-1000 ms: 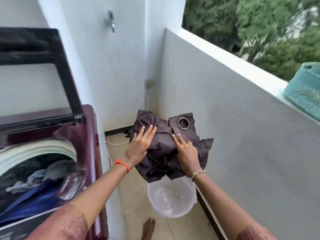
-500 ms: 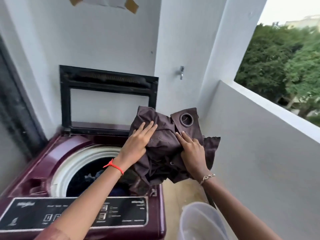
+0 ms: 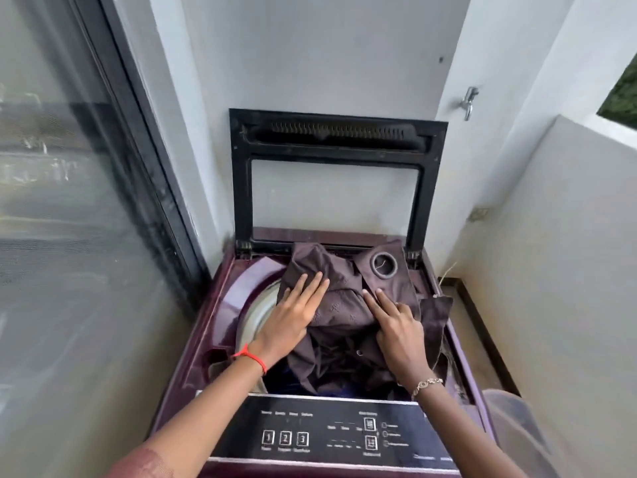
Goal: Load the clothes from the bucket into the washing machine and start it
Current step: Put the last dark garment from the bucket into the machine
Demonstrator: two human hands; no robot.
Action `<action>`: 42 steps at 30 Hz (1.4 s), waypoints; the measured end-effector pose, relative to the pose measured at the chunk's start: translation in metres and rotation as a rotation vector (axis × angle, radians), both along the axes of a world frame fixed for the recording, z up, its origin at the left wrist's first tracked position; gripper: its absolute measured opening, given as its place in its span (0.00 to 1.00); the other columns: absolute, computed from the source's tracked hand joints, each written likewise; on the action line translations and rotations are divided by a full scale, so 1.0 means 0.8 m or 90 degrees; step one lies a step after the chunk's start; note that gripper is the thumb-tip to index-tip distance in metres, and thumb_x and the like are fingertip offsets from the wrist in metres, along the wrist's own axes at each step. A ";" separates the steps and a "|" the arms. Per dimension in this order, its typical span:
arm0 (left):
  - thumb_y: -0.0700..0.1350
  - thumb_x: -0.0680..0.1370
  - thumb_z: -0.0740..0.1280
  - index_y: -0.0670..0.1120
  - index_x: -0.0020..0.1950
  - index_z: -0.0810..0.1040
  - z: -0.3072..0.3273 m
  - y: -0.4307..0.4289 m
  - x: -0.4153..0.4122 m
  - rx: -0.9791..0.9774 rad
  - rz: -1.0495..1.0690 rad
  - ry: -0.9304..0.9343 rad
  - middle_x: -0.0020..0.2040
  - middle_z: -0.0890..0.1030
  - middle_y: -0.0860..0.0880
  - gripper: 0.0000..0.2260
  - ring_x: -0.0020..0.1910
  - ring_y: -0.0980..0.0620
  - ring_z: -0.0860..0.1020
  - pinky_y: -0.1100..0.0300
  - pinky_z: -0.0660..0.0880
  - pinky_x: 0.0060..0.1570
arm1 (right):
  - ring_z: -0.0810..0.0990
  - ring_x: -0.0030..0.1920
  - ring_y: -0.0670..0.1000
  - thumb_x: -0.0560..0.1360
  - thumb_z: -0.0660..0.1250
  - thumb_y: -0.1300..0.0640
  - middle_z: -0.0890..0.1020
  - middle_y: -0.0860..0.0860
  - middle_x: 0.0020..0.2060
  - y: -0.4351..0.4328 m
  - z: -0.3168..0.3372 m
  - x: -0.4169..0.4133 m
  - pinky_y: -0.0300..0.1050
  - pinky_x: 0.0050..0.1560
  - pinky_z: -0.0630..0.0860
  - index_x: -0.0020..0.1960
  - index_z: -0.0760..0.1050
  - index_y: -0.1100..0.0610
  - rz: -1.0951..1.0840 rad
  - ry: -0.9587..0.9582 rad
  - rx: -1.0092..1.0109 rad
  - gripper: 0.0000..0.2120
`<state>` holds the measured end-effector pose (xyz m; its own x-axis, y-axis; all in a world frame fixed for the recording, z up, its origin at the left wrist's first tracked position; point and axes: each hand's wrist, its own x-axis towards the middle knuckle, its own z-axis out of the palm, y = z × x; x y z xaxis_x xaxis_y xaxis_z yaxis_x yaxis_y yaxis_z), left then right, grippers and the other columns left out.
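Left hand (image 3: 293, 317) flat, fingers straight, pressing brown cloth bundle (image 3: 344, 305); right hand (image 3: 401, 331) has 2 fingers stretched on it, rest bent, grip unclear. Bundle between both hands, over washing machine (image 3: 220, 301) opening beneath them. Bucket (image 3: 510, 426) right of right wrist.

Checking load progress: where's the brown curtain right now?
Head view, centre: the brown curtain sits bunched over the open washing machine, held between the left hand and right hand.
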<state>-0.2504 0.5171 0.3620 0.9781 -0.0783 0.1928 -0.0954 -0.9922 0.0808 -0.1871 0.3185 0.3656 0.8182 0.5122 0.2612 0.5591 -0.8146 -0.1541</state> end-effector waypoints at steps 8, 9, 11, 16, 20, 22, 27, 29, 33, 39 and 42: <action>0.26 0.70 0.57 0.44 0.76 0.39 -0.093 0.043 0.005 0.008 -0.024 0.119 0.78 0.44 0.47 0.40 0.77 0.44 0.48 0.50 0.61 0.72 | 0.73 0.56 0.58 0.73 0.54 0.66 0.60 0.51 0.75 0.039 -0.074 0.011 0.49 0.47 0.76 0.75 0.53 0.42 0.013 0.167 -0.164 0.35; 0.26 0.70 0.57 0.43 0.76 0.39 -0.102 0.045 0.006 0.011 -0.027 0.135 0.78 0.44 0.46 0.40 0.77 0.43 0.47 0.50 0.61 0.72 | 0.73 0.56 0.58 0.73 0.54 0.66 0.59 0.50 0.75 0.042 -0.080 0.014 0.49 0.47 0.76 0.75 0.52 0.42 0.015 0.178 -0.177 0.35; 0.26 0.70 0.57 0.42 0.76 0.40 -0.119 0.047 0.017 0.017 -0.026 0.150 0.78 0.44 0.44 0.39 0.76 0.42 0.47 0.48 0.61 0.72 | 0.72 0.58 0.58 0.74 0.54 0.66 0.59 0.50 0.75 0.048 -0.093 0.025 0.49 0.46 0.77 0.75 0.52 0.43 0.016 0.195 -0.198 0.34; 0.29 0.72 0.57 0.42 0.74 0.34 -0.147 0.062 0.047 0.082 0.007 0.210 0.77 0.40 0.44 0.40 0.76 0.41 0.44 0.46 0.58 0.73 | 0.72 0.58 0.60 0.74 0.53 0.68 0.57 0.53 0.75 0.069 -0.120 0.058 0.54 0.47 0.78 0.75 0.51 0.46 0.030 0.232 -0.216 0.34; 0.30 0.75 0.54 0.43 0.72 0.30 -0.170 0.067 0.071 0.111 0.058 0.267 0.77 0.39 0.43 0.37 0.76 0.39 0.42 0.40 0.53 0.72 | 0.59 0.70 0.64 0.75 0.51 0.70 0.46 0.54 0.77 0.080 -0.151 0.079 0.67 0.60 0.70 0.76 0.43 0.46 0.034 0.315 -0.212 0.36; 0.32 0.75 0.54 0.45 0.73 0.31 -0.183 0.065 0.078 0.083 0.098 0.316 0.77 0.38 0.44 0.37 0.75 0.39 0.40 0.36 0.49 0.71 | 0.49 0.74 0.65 0.76 0.51 0.70 0.38 0.56 0.76 0.081 -0.169 0.089 0.72 0.63 0.63 0.75 0.38 0.45 0.028 0.371 -0.231 0.38; 0.50 0.73 0.63 0.47 0.73 0.30 -0.220 0.059 0.076 -0.027 0.118 0.452 0.73 0.28 0.49 0.45 0.74 0.43 0.31 0.32 0.39 0.67 | 0.41 0.74 0.65 0.78 0.51 0.67 0.33 0.56 0.74 0.081 -0.210 0.093 0.75 0.64 0.59 0.74 0.33 0.45 0.022 0.466 -0.315 0.36; 0.52 0.73 0.63 0.47 0.73 0.29 -0.229 0.058 0.079 -0.052 0.112 0.462 0.72 0.26 0.50 0.46 0.73 0.43 0.30 0.32 0.37 0.67 | 0.39 0.74 0.65 0.78 0.51 0.67 0.33 0.55 0.74 0.082 -0.219 0.095 0.75 0.64 0.56 0.74 0.33 0.45 0.014 0.486 -0.329 0.36; 0.53 0.73 0.63 0.49 0.73 0.30 -0.240 0.056 0.082 -0.096 0.117 0.482 0.71 0.25 0.52 0.45 0.73 0.45 0.29 0.33 0.36 0.67 | 0.38 0.74 0.64 0.78 0.52 0.67 0.33 0.54 0.74 0.083 -0.230 0.097 0.76 0.65 0.54 0.74 0.33 0.44 0.002 0.509 -0.333 0.37; 0.55 0.74 0.61 0.49 0.70 0.25 -0.267 0.044 0.069 -0.126 0.119 0.504 0.72 0.26 0.53 0.44 0.71 0.47 0.26 0.33 0.34 0.67 | 0.37 0.74 0.64 0.78 0.53 0.66 0.34 0.54 0.75 0.075 -0.247 0.088 0.76 0.65 0.52 0.74 0.32 0.44 -0.002 0.533 -0.345 0.38; 0.55 0.74 0.61 0.50 0.73 0.29 -0.271 0.042 0.072 -0.125 0.113 0.510 0.73 0.28 0.53 0.43 0.72 0.47 0.28 0.33 0.35 0.67 | 0.37 0.74 0.64 0.78 0.54 0.66 0.34 0.54 0.75 0.072 -0.250 0.089 0.76 0.66 0.51 0.74 0.32 0.44 -0.006 0.548 -0.340 0.39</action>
